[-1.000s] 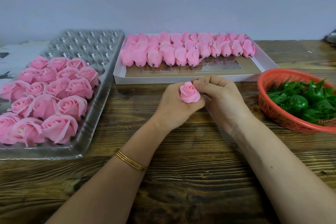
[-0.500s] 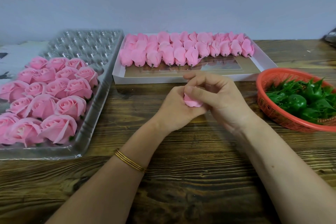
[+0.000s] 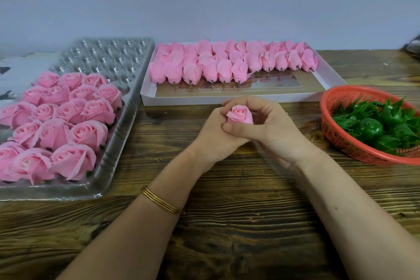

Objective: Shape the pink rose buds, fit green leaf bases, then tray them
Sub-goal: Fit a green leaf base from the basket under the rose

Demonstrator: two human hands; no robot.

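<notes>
tray (image 3: 118, 143) 1; box (image 3: 204, 100) 1; basket (image 3: 336, 141) 1; hands (image 3: 211, 136) (image 3: 275, 129) 2; rose (image 3: 239, 115) 1

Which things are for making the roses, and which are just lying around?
For the job: the rose bud held by the left hand and right hand; spare buds in the white box; green leaf bases in the red basket; finished roses in the clear tray.
Just lying about: pale sheet far left; dark thing far right.

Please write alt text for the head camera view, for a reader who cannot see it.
A left hand and a right hand grip one pink rose bud over a dark wooden table. Left: a clear plastic tray of opened pink roses; behind: a white box of closed pink buds; right: a red plastic basket of green leaf bases.
</notes>
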